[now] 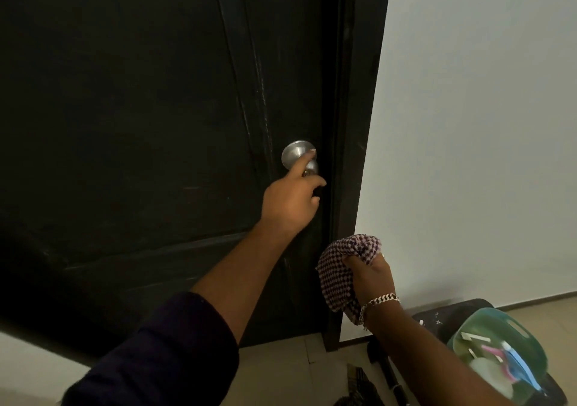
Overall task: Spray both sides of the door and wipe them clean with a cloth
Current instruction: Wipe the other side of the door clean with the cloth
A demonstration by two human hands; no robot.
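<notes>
Black door (140, 124) closed in frame beside white wall (484, 124). Left hand (292, 199) reaches steel knob (298, 155), index fingertip touching it, other fingers loosely curled. Right hand (371, 276) grips checked cloth (340, 268) near door edge. Green basin (499, 352) on floor.

A pale wall (474, 124) fills the right side. Below the wall lies a beige tiled floor (281, 368). On the floor, near the wall's foot, stands a green plastic basket (499, 321) on something dark.
</notes>
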